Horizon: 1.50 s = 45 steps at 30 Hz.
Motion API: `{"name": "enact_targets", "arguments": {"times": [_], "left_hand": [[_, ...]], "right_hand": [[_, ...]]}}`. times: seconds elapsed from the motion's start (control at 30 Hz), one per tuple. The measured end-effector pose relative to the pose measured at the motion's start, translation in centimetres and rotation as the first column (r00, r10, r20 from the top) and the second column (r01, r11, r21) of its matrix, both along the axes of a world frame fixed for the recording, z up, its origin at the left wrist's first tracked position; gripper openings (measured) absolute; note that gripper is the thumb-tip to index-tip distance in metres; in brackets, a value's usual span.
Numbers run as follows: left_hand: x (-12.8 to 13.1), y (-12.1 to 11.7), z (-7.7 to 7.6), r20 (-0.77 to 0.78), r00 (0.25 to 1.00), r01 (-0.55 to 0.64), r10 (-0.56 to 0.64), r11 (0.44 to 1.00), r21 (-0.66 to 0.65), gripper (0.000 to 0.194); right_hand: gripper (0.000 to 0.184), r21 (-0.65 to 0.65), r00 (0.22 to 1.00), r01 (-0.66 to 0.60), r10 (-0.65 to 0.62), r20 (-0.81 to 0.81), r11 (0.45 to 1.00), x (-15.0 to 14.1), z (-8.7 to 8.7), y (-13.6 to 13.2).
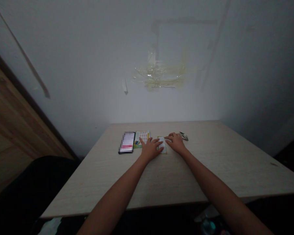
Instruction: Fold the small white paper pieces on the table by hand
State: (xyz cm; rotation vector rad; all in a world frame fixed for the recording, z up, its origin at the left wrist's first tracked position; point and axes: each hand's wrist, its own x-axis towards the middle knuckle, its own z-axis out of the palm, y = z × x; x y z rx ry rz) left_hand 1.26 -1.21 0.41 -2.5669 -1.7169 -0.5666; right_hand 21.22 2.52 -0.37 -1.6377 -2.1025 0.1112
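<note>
Pale wall (88, 65) with old tape (159, 73) rose behind our wooden table (210, 163); on it lay a phone (126, 142), a card (141, 139) and a small wrapper (183, 136). Our left hand (150, 149) and right hand (176, 143) rested unclenched, fingers touching a white pack (162, 145) on the table between them

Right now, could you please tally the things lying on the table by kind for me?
Phone: 1
Cards: 2, a colourful card and a white card
Small packet: 1
Total: 4
</note>
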Motion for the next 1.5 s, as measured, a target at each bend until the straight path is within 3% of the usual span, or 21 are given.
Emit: {"name": "enact_targets", "arguments": {"times": [0.77,1.2,1.5], "left_hand": [[0.0,0.0,0.0,-0.005,1.000,0.007,-0.007,1.000,0.003,0.039],[0.0,-0.1,0.0,-0.003,1.000,0.002,-0.002,1.000,0.006,0.040],[0.0,0.0,-0.2,-0.016,1.000,-0.015,0.015,1.000,0.015,0.040]], "right_hand": [[0.031,-0.032,0.998,-0.018,0.016,-0.057,0.999,0.3,0.5,0.2],[0.047,-0.087,0.991,-0.130,0.127,-0.042,0.988,1.4,0.4,-0.4],[0.070,-0.188,0.978,-0.207,0.210,-0.006,0.960,2.1,0.2,-0.3]]}}
